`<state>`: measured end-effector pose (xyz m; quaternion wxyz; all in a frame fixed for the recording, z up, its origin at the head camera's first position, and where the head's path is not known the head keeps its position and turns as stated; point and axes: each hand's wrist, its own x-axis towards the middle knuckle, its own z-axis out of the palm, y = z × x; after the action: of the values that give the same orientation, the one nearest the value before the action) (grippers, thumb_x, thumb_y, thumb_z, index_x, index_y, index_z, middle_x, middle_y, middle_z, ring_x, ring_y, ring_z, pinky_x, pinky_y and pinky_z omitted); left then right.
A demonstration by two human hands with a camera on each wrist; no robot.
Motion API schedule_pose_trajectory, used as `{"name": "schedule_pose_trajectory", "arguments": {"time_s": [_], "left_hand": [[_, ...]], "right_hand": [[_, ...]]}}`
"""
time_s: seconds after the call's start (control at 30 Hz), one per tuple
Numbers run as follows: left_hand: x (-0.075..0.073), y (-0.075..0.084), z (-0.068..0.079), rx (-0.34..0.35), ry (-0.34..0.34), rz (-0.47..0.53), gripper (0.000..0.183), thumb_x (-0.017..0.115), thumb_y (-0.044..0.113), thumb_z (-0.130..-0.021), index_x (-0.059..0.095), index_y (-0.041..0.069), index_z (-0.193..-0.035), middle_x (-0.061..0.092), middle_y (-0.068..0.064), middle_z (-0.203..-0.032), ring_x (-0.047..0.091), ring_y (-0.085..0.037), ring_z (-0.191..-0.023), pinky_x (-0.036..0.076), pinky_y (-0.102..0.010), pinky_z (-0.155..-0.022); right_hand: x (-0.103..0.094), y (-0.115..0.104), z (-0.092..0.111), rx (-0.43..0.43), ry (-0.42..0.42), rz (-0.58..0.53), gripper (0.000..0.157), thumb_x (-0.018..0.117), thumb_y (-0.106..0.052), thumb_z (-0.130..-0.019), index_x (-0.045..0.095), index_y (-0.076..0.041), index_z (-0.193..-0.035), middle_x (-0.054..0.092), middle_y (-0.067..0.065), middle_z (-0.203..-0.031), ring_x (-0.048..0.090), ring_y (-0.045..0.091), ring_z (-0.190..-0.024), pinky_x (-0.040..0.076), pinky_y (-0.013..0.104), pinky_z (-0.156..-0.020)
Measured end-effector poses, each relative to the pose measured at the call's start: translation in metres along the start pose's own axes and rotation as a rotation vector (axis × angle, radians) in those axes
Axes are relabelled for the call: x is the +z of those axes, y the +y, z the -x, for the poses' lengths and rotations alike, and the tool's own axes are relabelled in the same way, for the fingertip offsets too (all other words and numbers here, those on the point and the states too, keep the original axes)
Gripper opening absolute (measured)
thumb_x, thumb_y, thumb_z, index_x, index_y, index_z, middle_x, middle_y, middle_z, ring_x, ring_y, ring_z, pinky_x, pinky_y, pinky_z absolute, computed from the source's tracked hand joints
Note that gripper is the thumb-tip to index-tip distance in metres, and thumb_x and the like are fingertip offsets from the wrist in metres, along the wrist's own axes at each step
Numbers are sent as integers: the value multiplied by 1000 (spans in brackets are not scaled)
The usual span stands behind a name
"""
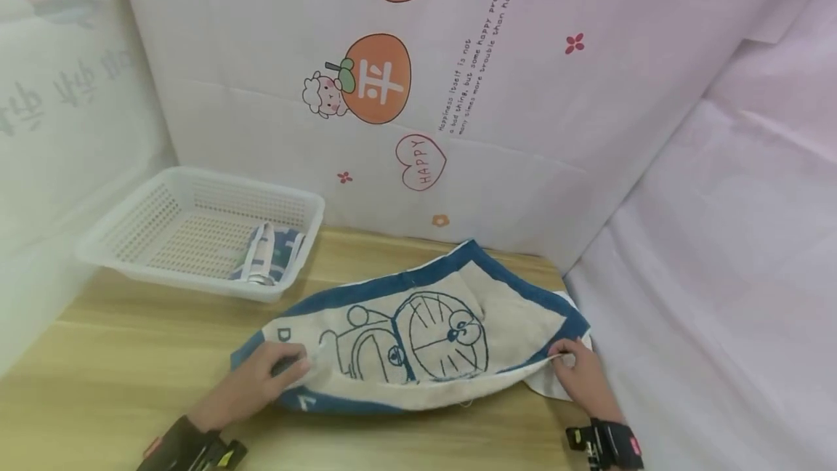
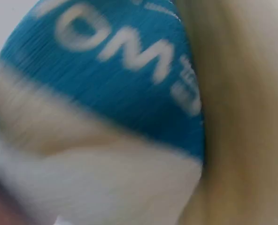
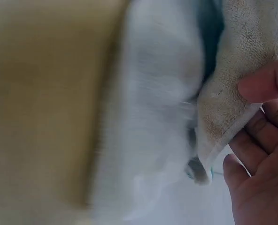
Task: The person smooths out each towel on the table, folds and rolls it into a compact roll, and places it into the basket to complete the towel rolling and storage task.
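Note:
A beige towel (image 1: 366, 333) with a blue border and a line-drawn cartoon cat hangs between my two hands, its near edge lifted and curved. My right hand (image 1: 582, 369) pinches its right corner; in the right wrist view the thumb (image 3: 261, 86) presses on the beige pile with the fingers behind. My left hand (image 1: 261, 373) grips the towel's left end, thumb and fingers curled toward each other. The left wrist view, blurred, shows the towel's blue border (image 2: 115, 93) with pale letters. White fabric (image 1: 552, 384) lies beneath the right corner.
A white perforated basket (image 1: 176, 275) stands at the back left, with a folded blue, white and green cloth (image 1: 268, 253) in it. Beneath is a wood-grain table (image 1: 131, 369). Printed white sheets (image 1: 510, 187) rise behind and at both sides.

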<state>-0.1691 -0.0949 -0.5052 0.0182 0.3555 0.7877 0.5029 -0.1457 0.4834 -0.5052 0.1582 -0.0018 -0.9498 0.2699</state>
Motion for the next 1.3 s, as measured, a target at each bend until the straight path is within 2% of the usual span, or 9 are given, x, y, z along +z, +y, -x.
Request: {"name": "schedule_pose_trajectory", "arguments": {"time_s": [0.07,0.2,0.4,0.5,0.63,0.7,0.97,1.17,1.3], "left_hand": [[-2,-4,10,-32,-69,49,29,52,12,-105,58,16,-77,48,14,-67,49,2,-60,46,-21,-56],[-9,-7,13,-154,-102,18,24,54,19,-105,62,11,-85,57,6,-70,53,-3,-61,47,-22,-55],[-4,-15,-9,-294,-37,-320,13,67,25,-97,68,13,-102,63,3,-96,62,-14,-89,56,-36,-78],[3,-20,-19,-322,-37,-424,26,68,21,-96,67,7,-118,62,-6,-115,64,-25,-106,55,-47,-92],[8,-25,-32,-350,-10,-452,40,63,12,-98,57,-2,-134,57,-20,-132,60,-38,-119,51,-56,-99],[8,-28,-39,-372,3,-462,44,60,10,-99,52,-5,-140,54,-25,-136,56,-43,-124,48,-59,-102],[6,-49,-64,-428,-22,-456,49,57,9,-99,46,-6,-144,55,-27,-139,52,-46,-129,43,-61,-107],[8,-56,-77,-466,-18,-431,35,70,15,-92,64,4,-124,67,-11,-111,64,-29,-103,54,-51,-90],[9,-50,-85,-488,-18,-407,25,75,19,-89,67,10,-111,65,-2,-97,62,-18,-88,56,-41,-78]], "right_hand": [[1,-1,7,48,-32,28,14,62,2,-86,69,-9,-91,70,7,-94,61,15,-92,46,45,-104],[-12,-13,8,7,61,-11,19,60,5,-87,70,-8,-96,69,8,-98,57,8,-93,41,18,-91],[-36,-43,15,-53,273,-93,27,54,14,-82,70,-7,-89,65,7,-84,53,1,-77,40,10,-76],[-29,-43,26,-10,177,-96,27,56,14,-81,72,-6,-89,66,4,-80,53,4,-69,42,15,-64],[-8,-31,34,117,-173,-75,16,61,0,-90,74,-5,-98,68,-1,-83,54,2,-68,47,22,-61],[-3,-26,33,174,-273,-76,15,59,-8,-96,74,-3,-97,67,0,-81,55,4,-69,48,24,-63],[-23,-8,-17,196,-135,44,35,49,-24,-107,71,3,-112,73,18,-103,67,25,-91,54,33,-76],[-8,14,-52,259,-236,140,53,56,-31,-103,55,15,-128,63,35,-118,63,45,-105,51,57,-91],[-4,16,-56,280,-237,143,53,60,-32,-100,56,16,-123,63,35,-114,63,43,-100,50,57,-89]]}}
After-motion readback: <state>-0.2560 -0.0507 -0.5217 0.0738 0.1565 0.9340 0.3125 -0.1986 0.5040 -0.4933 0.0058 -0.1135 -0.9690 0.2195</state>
